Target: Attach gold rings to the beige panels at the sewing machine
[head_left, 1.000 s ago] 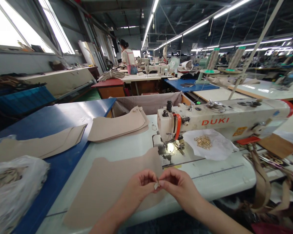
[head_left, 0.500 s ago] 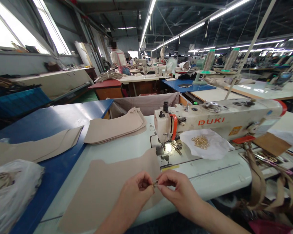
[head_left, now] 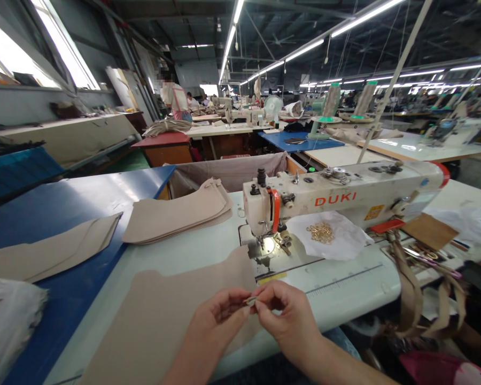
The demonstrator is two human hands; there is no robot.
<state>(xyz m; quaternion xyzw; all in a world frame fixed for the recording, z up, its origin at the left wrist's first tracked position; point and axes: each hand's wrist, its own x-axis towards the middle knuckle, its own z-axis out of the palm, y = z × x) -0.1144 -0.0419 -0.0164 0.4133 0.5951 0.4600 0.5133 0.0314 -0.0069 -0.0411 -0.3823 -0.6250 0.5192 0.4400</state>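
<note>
My left hand (head_left: 220, 321) and my right hand (head_left: 286, 313) meet above the front edge of the table, fingertips pinched together on one small piece (head_left: 250, 301). It looks like a bit of fabric with some metal; its details are too small to tell. Beneath my hands a large flat beige panel (head_left: 164, 305) lies on the pale green table. Its upper right corner reaches the plate of the white sewing machine (head_left: 340, 192). Gold-coloured metal pieces (head_left: 321, 232) lie on a white cloth (head_left: 353, 240) beside the needle area.
A stack of beige panels (head_left: 176, 214) lies behind the large one; more panels (head_left: 60, 246) and a white plastic bag (head_left: 12, 321) are on the blue table (head_left: 80, 198). Fabric straps (head_left: 409, 289) hang at the right. A person (head_left: 175, 99) stands far back.
The view has shifted slightly, so the machine and table appear further left. My fingers have changed position around the small piece, which now shows more clearly between the fingertips.
</note>
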